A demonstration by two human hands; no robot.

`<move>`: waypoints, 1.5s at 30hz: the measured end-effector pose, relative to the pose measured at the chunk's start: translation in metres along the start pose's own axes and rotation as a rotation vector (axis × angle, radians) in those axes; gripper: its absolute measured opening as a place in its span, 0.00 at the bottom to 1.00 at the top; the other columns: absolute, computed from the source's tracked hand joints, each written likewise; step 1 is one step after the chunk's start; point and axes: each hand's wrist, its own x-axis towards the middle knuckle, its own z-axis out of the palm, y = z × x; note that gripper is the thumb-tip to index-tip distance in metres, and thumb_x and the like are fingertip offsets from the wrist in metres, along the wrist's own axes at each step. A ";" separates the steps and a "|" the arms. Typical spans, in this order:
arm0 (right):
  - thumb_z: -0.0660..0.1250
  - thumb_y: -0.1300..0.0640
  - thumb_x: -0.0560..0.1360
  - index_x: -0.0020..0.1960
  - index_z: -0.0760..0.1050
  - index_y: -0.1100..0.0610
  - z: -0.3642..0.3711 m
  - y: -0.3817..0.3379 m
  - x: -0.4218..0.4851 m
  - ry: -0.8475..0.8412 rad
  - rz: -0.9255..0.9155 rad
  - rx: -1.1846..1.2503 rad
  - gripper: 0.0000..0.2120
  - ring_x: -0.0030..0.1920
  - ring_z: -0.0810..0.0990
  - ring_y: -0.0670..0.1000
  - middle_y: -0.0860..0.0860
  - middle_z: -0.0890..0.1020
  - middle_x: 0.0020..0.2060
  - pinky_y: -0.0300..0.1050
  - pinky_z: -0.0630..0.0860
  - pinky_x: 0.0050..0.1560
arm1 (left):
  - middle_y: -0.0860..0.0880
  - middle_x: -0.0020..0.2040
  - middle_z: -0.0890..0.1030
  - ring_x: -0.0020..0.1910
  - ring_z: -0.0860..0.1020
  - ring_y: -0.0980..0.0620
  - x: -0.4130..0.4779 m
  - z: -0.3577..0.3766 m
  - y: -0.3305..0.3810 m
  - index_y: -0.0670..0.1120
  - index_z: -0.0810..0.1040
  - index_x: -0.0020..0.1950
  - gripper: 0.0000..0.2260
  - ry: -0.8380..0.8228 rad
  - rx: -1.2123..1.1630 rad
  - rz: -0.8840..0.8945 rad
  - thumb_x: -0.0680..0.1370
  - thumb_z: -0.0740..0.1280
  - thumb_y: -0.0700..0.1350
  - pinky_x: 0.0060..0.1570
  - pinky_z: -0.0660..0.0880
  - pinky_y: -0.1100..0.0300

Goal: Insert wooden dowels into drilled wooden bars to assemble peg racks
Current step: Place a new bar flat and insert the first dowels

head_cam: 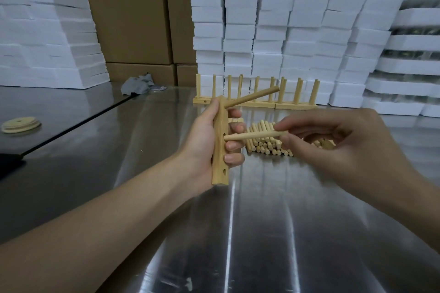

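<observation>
A person's left hand (pixel 202 140) grips a drilled wooden bar (pixel 219 170) upright above a steel table (pixel 262 233), thumb behind its top end and four fingers curled round its front edge. The forearm reaches in from the lower left corner, where the frame cuts it off. One fitted dowel (pixel 252 97) juts from the bar's top hole, angled up to the right. The right hand (pixel 352 150) comes in from the right edge, wrist bent and back of the hand to the camera, pinching a second dowel (pixel 252 136) by its far end between thumb and fingertips. That dowel lies almost level, its rounded tip at the bar's front face between two left fingers; whether it has entered a hole cannot be told. Two open holes show near the bar's lower end, while the curled fingers hide its middle. A pile of loose dowels (pixel 262 146) lies on the table behind both hands, its right part masked by the right hand. Further back, finished peg racks (pixel 297 105) stand in a row against stacked white foam blocks (pixel 285 19), their pegs overlapping too closely to count. Cardboard boxes (pixel 133 19) carry printing cut by the frame's top, a crumpled grey rag (pixel 138 85) lies at their foot, and wooden discs (pixel 21 124) sit at far left
</observation>
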 end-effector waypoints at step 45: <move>0.59 0.43 0.86 0.28 0.66 0.48 0.029 0.013 -0.007 -0.237 0.903 0.744 0.28 0.24 0.57 0.46 0.45 0.61 0.26 0.38 0.56 0.22 | 0.52 0.32 0.66 0.19 0.63 0.55 -0.004 0.005 -0.004 0.47 0.71 0.49 0.20 -0.074 0.399 0.329 0.86 0.56 0.63 0.26 0.59 0.59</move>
